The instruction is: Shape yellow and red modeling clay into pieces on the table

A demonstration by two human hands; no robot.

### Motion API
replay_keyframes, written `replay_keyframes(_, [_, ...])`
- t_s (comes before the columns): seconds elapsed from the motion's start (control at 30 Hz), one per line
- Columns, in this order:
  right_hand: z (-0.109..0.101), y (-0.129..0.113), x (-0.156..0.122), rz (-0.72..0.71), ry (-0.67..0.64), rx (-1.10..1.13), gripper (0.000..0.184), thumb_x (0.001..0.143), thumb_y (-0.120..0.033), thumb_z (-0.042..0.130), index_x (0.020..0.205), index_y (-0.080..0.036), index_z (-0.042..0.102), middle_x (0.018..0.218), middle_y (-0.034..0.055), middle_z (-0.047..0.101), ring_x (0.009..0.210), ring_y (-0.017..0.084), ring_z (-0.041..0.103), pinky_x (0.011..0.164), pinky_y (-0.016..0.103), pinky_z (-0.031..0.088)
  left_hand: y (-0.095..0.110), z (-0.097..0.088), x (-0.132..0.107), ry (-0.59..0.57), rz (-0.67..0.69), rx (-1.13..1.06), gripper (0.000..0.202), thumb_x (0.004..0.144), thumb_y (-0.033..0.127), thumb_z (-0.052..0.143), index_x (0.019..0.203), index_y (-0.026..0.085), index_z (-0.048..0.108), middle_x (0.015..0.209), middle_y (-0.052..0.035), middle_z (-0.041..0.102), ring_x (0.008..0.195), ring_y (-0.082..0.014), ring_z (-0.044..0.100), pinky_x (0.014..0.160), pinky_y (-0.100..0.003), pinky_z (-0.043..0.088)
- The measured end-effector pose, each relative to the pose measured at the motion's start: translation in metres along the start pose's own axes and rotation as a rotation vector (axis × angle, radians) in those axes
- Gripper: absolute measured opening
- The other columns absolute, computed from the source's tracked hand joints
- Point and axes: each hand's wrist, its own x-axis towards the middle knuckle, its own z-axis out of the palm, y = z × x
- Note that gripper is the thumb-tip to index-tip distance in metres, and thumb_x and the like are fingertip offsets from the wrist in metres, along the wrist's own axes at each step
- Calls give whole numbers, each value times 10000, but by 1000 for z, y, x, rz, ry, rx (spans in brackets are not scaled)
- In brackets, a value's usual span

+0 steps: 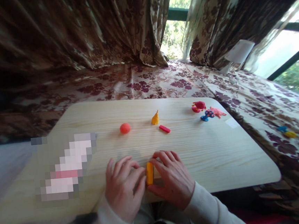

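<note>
A yellow-orange stick of modelling clay (149, 173) stands out between my two hands near the table's front edge. My right hand (172, 178) has its index finger at the far end of the stick and its thumb at the near end, gripping it. From the left, my left hand (125, 183) is held with curved fingers apart. Its index finger and thumb come up to the stick's left side; whether they press on it I cannot tell. Beyond my hands are an orange-red clay ball (125, 128), a pointed yellow clay piece (155, 118) and a short red clay stick (164, 128).
Several small clay figures, among them a blue dotted one (208, 113) and a pink one (218, 112), are at the table's (221, 154) far right. A pixelated patch covers the left side. Blue and yellow pieces (289, 134) lie on the patterned cloth (286, 152); a white lamp (240, 51) stands behind.
</note>
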Motion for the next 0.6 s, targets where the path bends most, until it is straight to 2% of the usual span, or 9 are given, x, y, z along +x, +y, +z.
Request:
replay_keyframes(0.27, [1, 1, 2, -14, 13, 2, 457, 675, -355, 736, 1084, -202, 601, 1095, 74, 564, 1046, 247, 480, 952, 391, 324, -3, 3, 4, 32, 88, -15, 173, 841, 250, 532, 840, 318, 690, 866, 2, 643, 1073, -232, 534, 1057, -553, 194])
replay_keyframes(0.4, [1, 0, 3, -11, -2, 8, 428, 689, -328, 712, 1082, -208, 595, 1093, 68, 557, 1059, 241, 469, 957, 383, 319, -1, 6, 5, 21, 81, -46, 209, 851, 248, 516, 763, 312, 694, 840, 3, 644, 1075, -232, 526, 1058, -559, 182])
replay_keyframes(0.6, [0, 2, 5, -21, -6, 5, 340, 731, -368, 684, 1027, -212, 622, 1075, 65, 559, 1045, 241, 472, 935, 389, 333, -3, 6, 5, -4, 77, -48, 199, 840, 247, 532, 760, 321, 698, 832, 4, 643, 1078, -240, 521, 1056, -566, 175])
